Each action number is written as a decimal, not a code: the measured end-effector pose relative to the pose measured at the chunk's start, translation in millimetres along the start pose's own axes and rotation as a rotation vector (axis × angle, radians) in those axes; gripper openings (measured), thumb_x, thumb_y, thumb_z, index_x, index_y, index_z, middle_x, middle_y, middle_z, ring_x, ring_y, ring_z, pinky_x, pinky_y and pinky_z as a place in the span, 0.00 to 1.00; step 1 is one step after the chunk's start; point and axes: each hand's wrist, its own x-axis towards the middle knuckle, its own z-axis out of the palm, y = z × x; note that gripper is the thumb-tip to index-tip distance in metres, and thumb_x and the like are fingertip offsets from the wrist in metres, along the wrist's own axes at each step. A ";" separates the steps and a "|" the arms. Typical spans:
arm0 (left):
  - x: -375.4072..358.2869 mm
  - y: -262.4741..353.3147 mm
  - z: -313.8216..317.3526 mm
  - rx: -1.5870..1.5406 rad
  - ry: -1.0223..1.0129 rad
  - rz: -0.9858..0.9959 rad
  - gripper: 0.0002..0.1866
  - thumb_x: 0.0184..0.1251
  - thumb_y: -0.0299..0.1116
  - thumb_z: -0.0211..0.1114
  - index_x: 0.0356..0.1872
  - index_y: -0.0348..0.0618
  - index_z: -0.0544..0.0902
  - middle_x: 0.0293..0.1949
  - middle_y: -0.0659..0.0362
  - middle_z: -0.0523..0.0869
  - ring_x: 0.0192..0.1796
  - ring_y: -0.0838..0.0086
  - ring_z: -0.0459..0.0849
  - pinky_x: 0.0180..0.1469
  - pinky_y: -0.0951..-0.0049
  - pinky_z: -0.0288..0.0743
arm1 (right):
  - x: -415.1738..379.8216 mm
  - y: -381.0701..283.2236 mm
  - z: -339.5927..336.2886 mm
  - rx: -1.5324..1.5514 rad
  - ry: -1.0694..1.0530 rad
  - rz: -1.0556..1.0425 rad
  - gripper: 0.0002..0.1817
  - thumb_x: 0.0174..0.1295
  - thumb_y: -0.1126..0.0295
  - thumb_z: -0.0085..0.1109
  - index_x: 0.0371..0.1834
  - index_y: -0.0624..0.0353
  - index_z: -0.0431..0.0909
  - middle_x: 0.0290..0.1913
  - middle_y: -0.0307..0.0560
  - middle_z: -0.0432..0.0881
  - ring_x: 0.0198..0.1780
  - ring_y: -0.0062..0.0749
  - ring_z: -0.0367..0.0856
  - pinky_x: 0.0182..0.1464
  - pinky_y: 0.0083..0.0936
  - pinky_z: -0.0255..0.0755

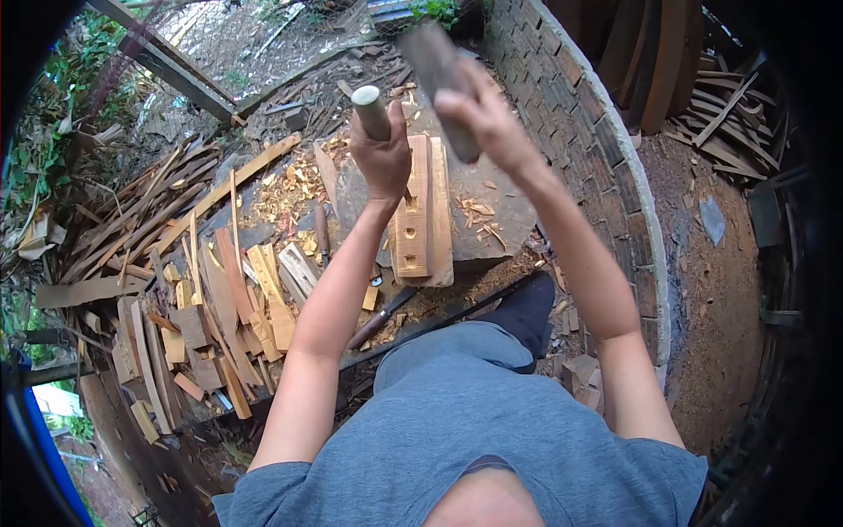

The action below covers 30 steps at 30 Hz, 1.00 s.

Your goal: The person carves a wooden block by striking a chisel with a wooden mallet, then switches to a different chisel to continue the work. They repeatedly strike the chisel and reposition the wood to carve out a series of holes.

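Note:
My left hand (383, 165) is wrapped round the handle of an upright chisel (373, 114), whose pale round top points up at me. Below that fist, the blade meets a light-brown wooden piece (421, 220) with square holes cut along it. Most of the blade is hidden by my hand and forearm. In my right hand (488, 119) is a thick wooden mallet (436, 83), raised to the right of the chisel and apart from it, blurred by motion. The holed piece lies on a broad wooden block (492, 198) among chips.
A dark-handled tool (322, 230) lies left of the work, and another chisel (379, 321) lies nearer my body. Wood offcuts (211, 325) crowd the left side. A curved brick wall (606, 167) runs along the right. Shavings (285, 189) cover the surface beyond my left arm.

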 end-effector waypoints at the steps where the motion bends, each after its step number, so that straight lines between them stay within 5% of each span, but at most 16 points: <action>1: -2.6 1.2 -0.5 -0.004 -0.014 -0.058 0.08 0.71 0.29 0.64 0.32 0.42 0.75 0.23 0.69 0.75 0.24 0.87 0.71 0.26 0.83 0.65 | 9.9 -19.0 -6.1 -0.065 0.063 -0.207 0.42 0.61 0.46 0.57 0.72 0.61 0.57 0.62 0.65 0.74 0.60 0.50 0.78 0.58 0.39 0.74; 4: -4.3 14.0 1.0 0.003 -0.048 -0.081 0.07 0.70 0.26 0.64 0.33 0.40 0.74 0.24 0.69 0.76 0.27 0.87 0.74 0.30 0.83 0.67 | 16.7 -59.7 -10.1 -0.208 0.113 -0.430 0.38 0.62 0.45 0.57 0.71 0.51 0.61 0.43 0.64 0.84 0.44 0.52 0.86 0.50 0.40 0.79; 7: -7.9 11.4 2.3 -0.046 -0.025 0.022 0.07 0.66 0.27 0.67 0.40 0.37 0.78 0.26 0.59 0.82 0.28 0.79 0.82 0.33 0.75 0.75 | 4.8 -63.4 -4.2 -0.803 -0.228 -0.131 0.40 0.59 0.44 0.54 0.75 0.44 0.59 0.33 0.54 0.86 0.36 0.46 0.88 0.45 0.41 0.82; 8: -9.3 13.1 -0.3 -0.046 -0.029 0.033 0.07 0.66 0.27 0.67 0.40 0.37 0.78 0.26 0.59 0.82 0.28 0.79 0.82 0.33 0.75 0.75 | 14.4 -69.5 -1.9 -0.626 -0.275 -0.134 0.41 0.61 0.41 0.54 0.76 0.43 0.55 0.47 0.61 0.84 0.45 0.49 0.86 0.53 0.40 0.79; 10: -9.8 13.9 -2.1 -0.023 -0.009 -0.059 0.08 0.65 0.27 0.68 0.40 0.37 0.78 0.26 0.59 0.82 0.29 0.79 0.82 0.33 0.75 0.75 | 10.7 -91.7 -14.9 -0.908 -0.331 0.018 0.41 0.61 0.42 0.55 0.75 0.46 0.58 0.54 0.63 0.80 0.50 0.47 0.84 0.52 0.38 0.77; 12: -9.1 17.2 -4.0 0.028 -0.025 -0.034 0.08 0.66 0.28 0.68 0.39 0.37 0.78 0.26 0.59 0.81 0.29 0.81 0.80 0.33 0.76 0.75 | 13.8 -90.0 -11.9 -0.522 -0.122 -0.289 0.39 0.61 0.44 0.56 0.74 0.45 0.60 0.52 0.62 0.81 0.47 0.45 0.85 0.48 0.39 0.79; 13: -9.4 13.5 -2.0 0.039 -0.046 -0.015 0.08 0.66 0.28 0.67 0.39 0.37 0.78 0.26 0.59 0.82 0.29 0.80 0.81 0.33 0.76 0.75 | 12.4 -94.1 -12.6 -0.452 -0.050 -0.434 0.38 0.61 0.47 0.56 0.74 0.42 0.60 0.42 0.59 0.85 0.39 0.46 0.87 0.46 0.41 0.80; 14: -9.4 12.0 -0.6 0.049 -0.072 0.008 0.08 0.66 0.28 0.67 0.39 0.37 0.78 0.26 0.58 0.82 0.29 0.80 0.81 0.33 0.76 0.75 | 7.6 -99.4 -9.7 -0.450 -0.057 -0.431 0.38 0.61 0.47 0.56 0.74 0.42 0.60 0.42 0.59 0.85 0.39 0.46 0.87 0.46 0.41 0.80; 17: -9.4 8.6 2.9 -0.030 -0.071 -0.016 0.08 0.66 0.28 0.67 0.39 0.38 0.77 0.25 0.59 0.82 0.28 0.79 0.81 0.31 0.76 0.73 | -0.5 -90.7 -3.1 -1.057 -0.360 -0.148 0.39 0.61 0.43 0.50 0.76 0.41 0.58 0.30 0.53 0.86 0.31 0.42 0.87 0.34 0.37 0.80; 18: -8.7 5.6 6.2 -0.077 -0.071 -0.026 0.08 0.66 0.28 0.67 0.38 0.38 0.77 0.24 0.59 0.81 0.27 0.80 0.80 0.30 0.75 0.73 | 1.2 -83.5 -2.3 -1.088 -0.241 -0.249 0.39 0.62 0.42 0.49 0.77 0.40 0.58 0.27 0.51 0.85 0.29 0.39 0.87 0.30 0.34 0.79; 22: -7.7 12.0 3.9 -0.003 -0.114 -0.025 0.10 0.60 0.21 0.63 0.43 0.39 0.78 0.27 0.58 0.83 0.31 0.78 0.83 0.33 0.77 0.74 | 0.8 -120.4 -17.3 -0.759 -0.113 -0.220 0.39 0.61 0.43 0.49 0.77 0.40 0.58 0.26 0.53 0.85 0.31 0.37 0.87 0.32 0.34 0.79; 23: -6.9 16.5 3.6 0.002 -0.103 -0.022 0.10 0.59 0.20 0.62 0.43 0.39 0.78 0.28 0.58 0.84 0.31 0.78 0.83 0.33 0.76 0.74 | 7.3 -109.1 -13.2 -0.704 0.078 -0.493 0.39 0.61 0.42 0.48 0.77 0.39 0.57 0.27 0.52 0.85 0.30 0.35 0.87 0.30 0.31 0.78; 24: -8.5 14.6 1.4 0.005 -0.107 -0.026 0.10 0.59 0.20 0.62 0.43 0.39 0.78 0.28 0.58 0.84 0.31 0.78 0.83 0.33 0.76 0.74 | 4.7 -101.3 -10.1 -0.701 0.078 -0.487 0.39 0.61 0.42 0.48 0.77 0.39 0.57 0.27 0.52 0.85 0.30 0.35 0.87 0.30 0.31 0.78; 26: -6.5 10.0 1.7 -0.069 -0.095 0.067 0.07 0.62 0.23 0.65 0.39 0.39 0.77 0.27 0.59 0.82 0.30 0.81 0.81 0.33 0.76 0.74 | -0.2 -94.0 -4.8 -1.097 -0.345 -0.145 0.38 0.62 0.42 0.47 0.76 0.39 0.58 0.29 0.51 0.85 0.30 0.34 0.87 0.29 0.28 0.77; 28: -4.1 9.8 8.7 -0.086 -0.105 -0.035 0.07 0.64 0.26 0.66 0.38 0.38 0.76 0.26 0.60 0.80 0.30 0.82 0.79 0.32 0.74 0.73 | 6.9 -82.6 -9.3 -1.073 -0.243 -0.209 0.38 0.62 0.41 0.45 0.77 0.38 0.57 0.31 0.50 0.86 0.30 0.34 0.87 0.28 0.26 0.76; 30: -8.5 16.4 9.2 -0.047 -0.129 -0.017 0.07 0.63 0.26 0.66 0.36 0.38 0.75 0.24 0.60 0.79 0.28 0.79 0.77 0.31 0.73 0.72 | 11.4 -117.7 -14.6 -0.963 -0.348 -0.098 0.37 0.64 0.46 0.52 0.76 0.42 0.59 0.43 0.59 0.86 0.40 0.43 0.88 0.44 0.35 0.83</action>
